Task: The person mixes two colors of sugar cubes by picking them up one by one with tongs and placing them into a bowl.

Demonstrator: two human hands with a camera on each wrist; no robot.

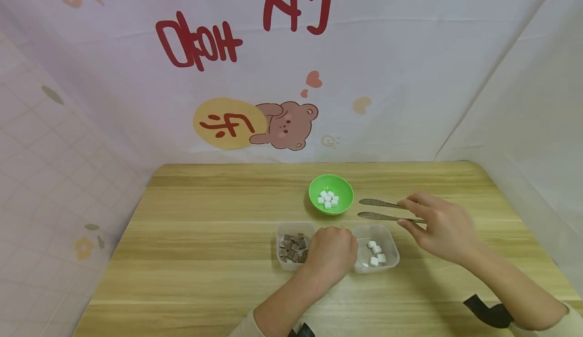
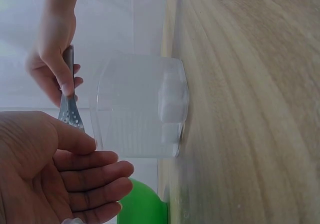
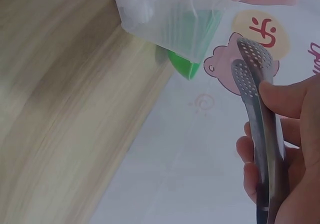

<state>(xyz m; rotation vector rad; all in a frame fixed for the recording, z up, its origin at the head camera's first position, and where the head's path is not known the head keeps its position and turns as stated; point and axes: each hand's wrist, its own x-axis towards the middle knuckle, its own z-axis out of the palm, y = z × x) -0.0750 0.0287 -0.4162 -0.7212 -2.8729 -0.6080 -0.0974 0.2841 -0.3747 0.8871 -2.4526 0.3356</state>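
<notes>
My right hand (image 1: 444,228) grips metal tongs (image 1: 380,216) with perforated tips, held above the table to the right of the green bowl (image 1: 344,206). The tong tips stand apart with nothing between them. My left hand (image 1: 331,253) hovers between two clear plastic boxes, its fingers loosely bent. In the left wrist view its thumb and forefinger lie right at the rim of the right-hand box (image 2: 130,84). That box holds several white cubes (image 1: 374,261). Dark brown cubes (image 1: 291,248) fill much of the left-hand box (image 1: 279,241), partly hidden by my left hand. White cubes (image 1: 327,198) also lie in the bowl.
The wood-grain table (image 1: 196,256) reaches back to a white cloth backdrop (image 1: 401,74) with red lettering and a printed bear (image 1: 291,127). White cloth also hangs along both sides. Dark straps (image 1: 487,311) sit on my wrists.
</notes>
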